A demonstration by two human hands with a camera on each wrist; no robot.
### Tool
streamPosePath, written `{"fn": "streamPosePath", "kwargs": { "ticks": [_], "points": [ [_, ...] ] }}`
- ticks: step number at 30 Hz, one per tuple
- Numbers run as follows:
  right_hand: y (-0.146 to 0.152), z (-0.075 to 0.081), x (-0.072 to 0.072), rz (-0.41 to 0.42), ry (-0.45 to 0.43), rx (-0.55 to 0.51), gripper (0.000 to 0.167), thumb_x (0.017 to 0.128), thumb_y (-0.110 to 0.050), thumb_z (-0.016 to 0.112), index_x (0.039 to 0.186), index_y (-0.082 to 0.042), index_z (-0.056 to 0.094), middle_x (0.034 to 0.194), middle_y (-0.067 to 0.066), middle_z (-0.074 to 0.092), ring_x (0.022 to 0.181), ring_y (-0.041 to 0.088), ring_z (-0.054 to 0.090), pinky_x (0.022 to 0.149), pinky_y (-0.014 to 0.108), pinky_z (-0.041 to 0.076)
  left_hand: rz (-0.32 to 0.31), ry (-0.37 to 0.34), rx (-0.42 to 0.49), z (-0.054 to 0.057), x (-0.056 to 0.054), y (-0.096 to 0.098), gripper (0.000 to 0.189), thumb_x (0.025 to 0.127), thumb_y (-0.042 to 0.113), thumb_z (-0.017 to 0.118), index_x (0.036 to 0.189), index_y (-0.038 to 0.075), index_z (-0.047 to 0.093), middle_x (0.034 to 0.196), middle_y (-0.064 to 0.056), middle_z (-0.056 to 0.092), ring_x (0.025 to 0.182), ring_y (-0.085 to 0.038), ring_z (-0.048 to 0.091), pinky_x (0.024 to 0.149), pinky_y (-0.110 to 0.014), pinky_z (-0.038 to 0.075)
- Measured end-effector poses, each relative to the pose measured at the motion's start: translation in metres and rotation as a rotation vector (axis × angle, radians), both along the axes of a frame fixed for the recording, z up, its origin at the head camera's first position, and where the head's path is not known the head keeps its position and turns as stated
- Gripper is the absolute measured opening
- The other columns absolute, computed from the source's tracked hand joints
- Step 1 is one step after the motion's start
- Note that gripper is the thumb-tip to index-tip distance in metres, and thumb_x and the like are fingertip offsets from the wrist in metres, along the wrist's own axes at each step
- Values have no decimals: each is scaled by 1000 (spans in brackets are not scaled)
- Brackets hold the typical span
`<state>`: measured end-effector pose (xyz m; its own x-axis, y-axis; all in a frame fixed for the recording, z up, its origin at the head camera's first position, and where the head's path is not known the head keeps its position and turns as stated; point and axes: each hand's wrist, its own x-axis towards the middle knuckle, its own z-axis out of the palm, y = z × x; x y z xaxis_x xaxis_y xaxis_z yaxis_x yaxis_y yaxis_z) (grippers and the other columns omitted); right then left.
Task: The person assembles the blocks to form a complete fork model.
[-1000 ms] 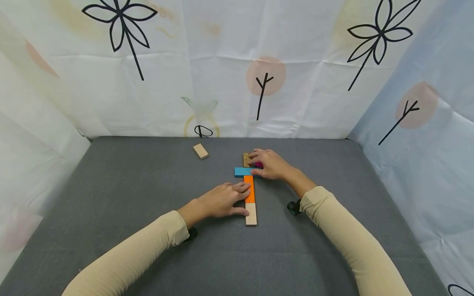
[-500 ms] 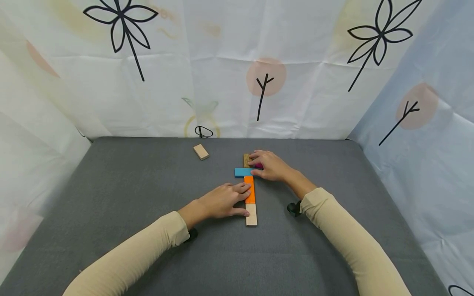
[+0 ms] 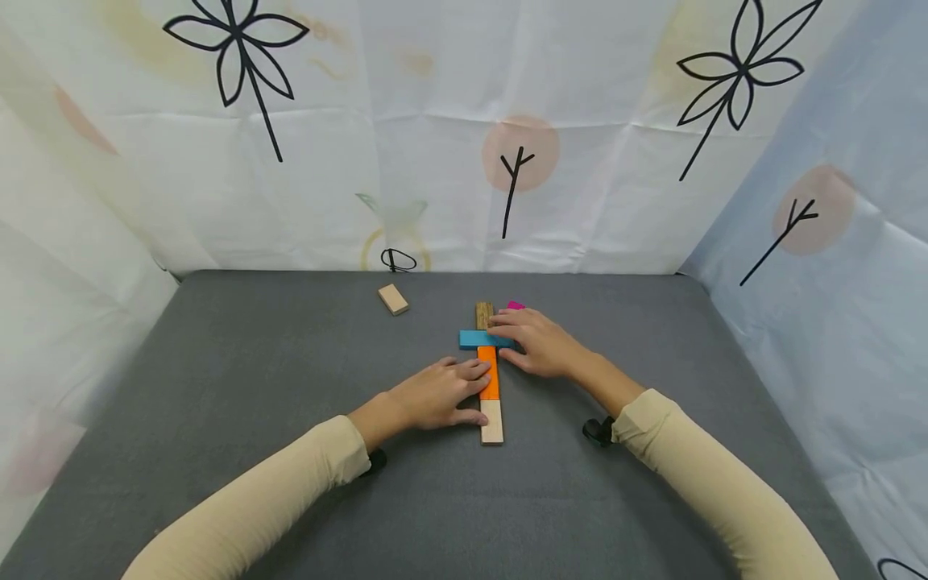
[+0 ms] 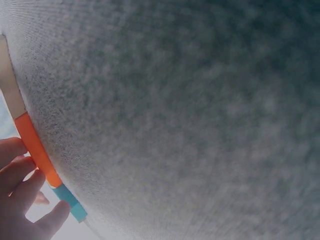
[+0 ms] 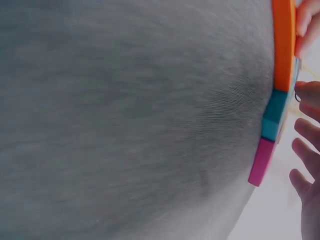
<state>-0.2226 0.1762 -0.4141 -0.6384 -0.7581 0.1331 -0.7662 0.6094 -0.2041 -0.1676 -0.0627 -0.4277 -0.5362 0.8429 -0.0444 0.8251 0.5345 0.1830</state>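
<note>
Flat blocks lie joined on the grey table: a pale wooden block nearest, then an orange block, a blue block set crosswise, and beyond it a brown wood-grained block and a magenta block. My left hand lies along the left side of the orange and pale blocks, its extended fingertips at the orange one. Over the right part of the blue block hovers my right hand, fingers loosely spread. It covers most of the magenta block in the head view. In the right wrist view its fingers stand apart from the blocks.
A loose pale wooden block lies near the table's back edge, left of the joined blocks. White printed cloth hangs behind the grey table and along both sides.
My right hand has let go at the blue and magenta blocks and drawn back slightly toward me and to the right. The magenta block's far end now shows. My left hand stays put.
</note>
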Motion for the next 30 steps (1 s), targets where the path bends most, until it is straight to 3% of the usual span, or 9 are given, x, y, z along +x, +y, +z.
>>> {"fn": "streamPosePath", "kwargs": {
  "ticks": [10, 15, 24, 30],
  "points": [
    [13, -9, 24, 82, -7, 41, 48, 95, -21, 69, 139, -4, 59, 147, 16, 51, 137, 32, 46, 112, 57, 32, -8, 25, -2, 0, 1, -2, 65, 101, 51, 51, 148, 5, 48, 154, -13, 42, 140, -26, 43, 112, -51, 36],
    [14, -8, 26, 63, -60, 57, 48, 96, -22, 66, 141, -6, 58, 149, 14, 49, 139, 29, 43, 114, 56, 30, -7, 26, 3, -2, 1, -2, 64, 103, 51, 46, 148, 6, 47, 155, -13, 40, 136, -26, 48, 113, -49, 35],
    [16, -9, 25, 74, -65, 53, 49, 97, -23, 66, 142, -6, 57, 150, 14, 48, 140, 29, 43, 112, 58, 31, 16, -13, -26, -3, -1, -3, 67, 104, 54, 41, 152, 8, 42, 159, -9, 35, 145, -21, 35, 115, -48, 31],
    [17, -10, 25, 76, -62, 56, 50, 97, -23, 65, 143, -6, 56, 150, 14, 48, 140, 29, 43, 111, 58, 33, 27, 14, 53, -1, -11, -13, 60, 104, 49, 46, 149, 9, 47, 157, -12, 38, 141, -25, 41, 112, -49, 35]
  ]
}}
